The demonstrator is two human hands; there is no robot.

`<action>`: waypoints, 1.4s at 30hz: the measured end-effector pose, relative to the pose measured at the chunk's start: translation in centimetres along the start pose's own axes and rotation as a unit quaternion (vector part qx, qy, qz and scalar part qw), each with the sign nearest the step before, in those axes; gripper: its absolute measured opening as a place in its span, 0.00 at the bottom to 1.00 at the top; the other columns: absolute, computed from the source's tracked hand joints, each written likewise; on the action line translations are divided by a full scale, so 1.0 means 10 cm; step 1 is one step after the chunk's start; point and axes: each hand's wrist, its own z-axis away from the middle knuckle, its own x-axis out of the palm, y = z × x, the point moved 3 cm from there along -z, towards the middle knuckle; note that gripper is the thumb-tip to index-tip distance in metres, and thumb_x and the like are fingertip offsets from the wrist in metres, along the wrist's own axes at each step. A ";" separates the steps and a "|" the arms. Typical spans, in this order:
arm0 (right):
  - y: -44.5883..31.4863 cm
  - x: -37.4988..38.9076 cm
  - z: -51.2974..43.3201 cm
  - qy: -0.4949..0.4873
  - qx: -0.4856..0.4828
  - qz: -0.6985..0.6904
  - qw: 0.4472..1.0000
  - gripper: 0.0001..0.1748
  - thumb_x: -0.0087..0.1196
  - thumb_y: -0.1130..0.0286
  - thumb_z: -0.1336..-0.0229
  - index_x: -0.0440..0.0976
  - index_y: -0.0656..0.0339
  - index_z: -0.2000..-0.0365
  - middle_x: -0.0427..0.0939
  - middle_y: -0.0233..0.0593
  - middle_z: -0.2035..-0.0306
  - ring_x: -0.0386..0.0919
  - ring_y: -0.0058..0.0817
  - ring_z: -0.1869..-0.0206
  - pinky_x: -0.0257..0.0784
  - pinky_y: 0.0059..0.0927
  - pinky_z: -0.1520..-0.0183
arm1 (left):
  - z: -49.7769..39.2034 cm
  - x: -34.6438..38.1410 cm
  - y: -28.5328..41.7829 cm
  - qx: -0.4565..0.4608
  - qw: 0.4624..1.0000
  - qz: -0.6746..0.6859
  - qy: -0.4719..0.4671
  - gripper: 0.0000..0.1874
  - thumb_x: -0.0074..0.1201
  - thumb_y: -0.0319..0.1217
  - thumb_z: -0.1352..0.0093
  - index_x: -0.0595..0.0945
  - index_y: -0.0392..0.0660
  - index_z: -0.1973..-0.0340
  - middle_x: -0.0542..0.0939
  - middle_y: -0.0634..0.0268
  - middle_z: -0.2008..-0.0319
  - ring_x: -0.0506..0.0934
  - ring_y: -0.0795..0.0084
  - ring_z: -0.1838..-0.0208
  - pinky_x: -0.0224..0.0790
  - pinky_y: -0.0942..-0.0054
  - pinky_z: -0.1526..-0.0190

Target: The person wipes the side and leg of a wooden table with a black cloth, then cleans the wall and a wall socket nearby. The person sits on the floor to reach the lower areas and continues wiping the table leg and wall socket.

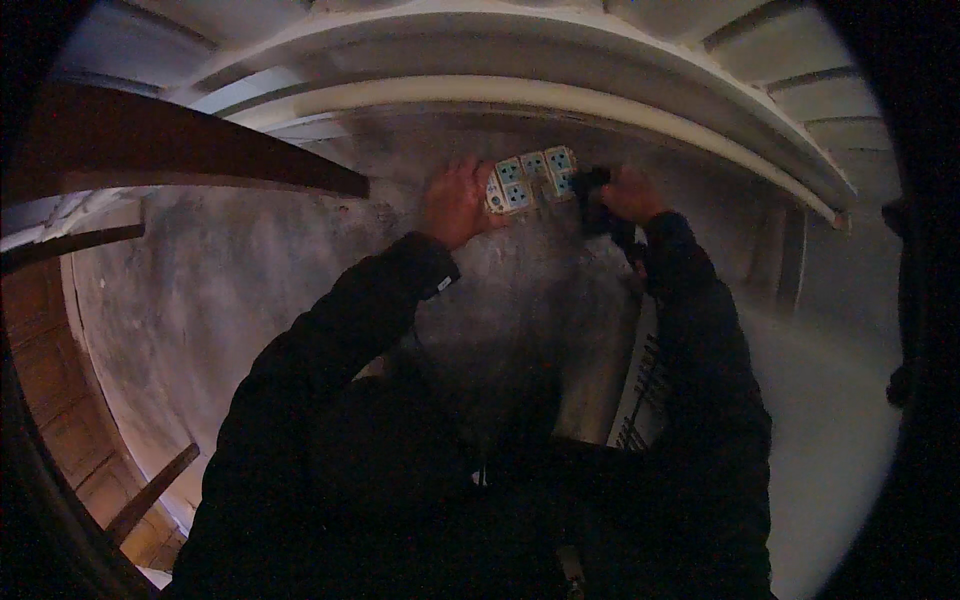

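Note:
A pale power strip point(531, 178) with several multi-pin sockets lies slightly tilted on a grey, mottled surface point(247, 247). My left hand point(457, 201) grips the strip's left end, the thumb along its lower edge and the fingers along its upper side. At the strip's right end is a dark object point(595, 199), too dim to name with certainty, perhaps a plug or adapter. My right hand point(634, 195) is closed on this dark object, which touches or overlaps the strip's right edge. Both arms are in dark sleeves.
A dark brown wooden beam or leg point(225, 146) reaches in from the left, near my left hand. Beyond the strip runs a long cream-coloured pipe or rail point(525, 90). Smaller wooden pieces point(154, 491) and brown tiles point(45, 345) lie at the left edge.

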 end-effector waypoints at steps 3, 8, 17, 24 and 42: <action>-0.26 -0.14 -0.02 0.087 0.004 -0.007 0.996 0.28 0.64 0.55 0.39 0.83 0.61 0.43 0.86 0.57 0.46 0.84 0.56 0.43 0.77 0.52 0.37 | -0.02 0.02 -0.02 -0.004 1.000 -0.019 -0.011 0.54 0.82 0.54 0.49 0.77 0.42 0.32 0.77 0.54 0.44 0.77 0.47 0.38 0.73 0.48 0.37; -0.74 0.33 -0.16 0.204 -0.184 0.120 0.954 0.22 0.65 0.66 0.40 0.83 0.52 0.44 0.88 0.58 0.54 0.87 0.56 0.50 0.82 0.56 0.46 | 0.00 0.02 -0.03 -0.004 1.000 -0.018 0.007 0.53 0.80 0.53 0.47 0.76 0.42 0.31 0.77 0.54 0.42 0.76 0.47 0.35 0.72 0.49 0.36; -1.02 0.54 -0.47 0.108 -0.140 0.364 0.915 0.15 0.56 0.67 0.33 0.84 0.52 0.48 0.86 0.49 0.50 0.86 0.50 0.44 0.83 0.57 0.46 | -0.03 0.01 0.00 -0.024 0.997 -0.037 -0.056 0.55 0.80 0.57 0.46 0.73 0.48 0.27 0.77 0.51 0.37 0.73 0.42 0.30 0.66 0.43 0.28; -1.04 0.33 -0.58 0.225 -0.105 0.281 0.927 0.13 0.54 0.65 0.31 0.85 0.51 0.51 0.85 0.50 0.50 0.87 0.51 0.50 0.84 0.56 0.50 | 0.09 0.01 -0.06 -0.050 0.998 0.028 0.022 0.57 0.81 0.57 0.47 0.74 0.43 0.28 0.77 0.48 0.32 0.72 0.41 0.26 0.64 0.44 0.25; -0.86 0.61 -0.56 0.218 -0.224 0.317 0.896 0.15 0.61 0.68 0.39 0.86 0.55 0.53 0.87 0.52 0.54 0.88 0.51 0.51 0.84 0.58 0.50 | 0.18 0.10 -0.15 -0.034 0.999 -0.007 0.018 0.52 0.80 0.54 0.45 0.76 0.46 0.29 0.73 0.45 0.26 0.69 0.42 0.23 0.61 0.39 0.23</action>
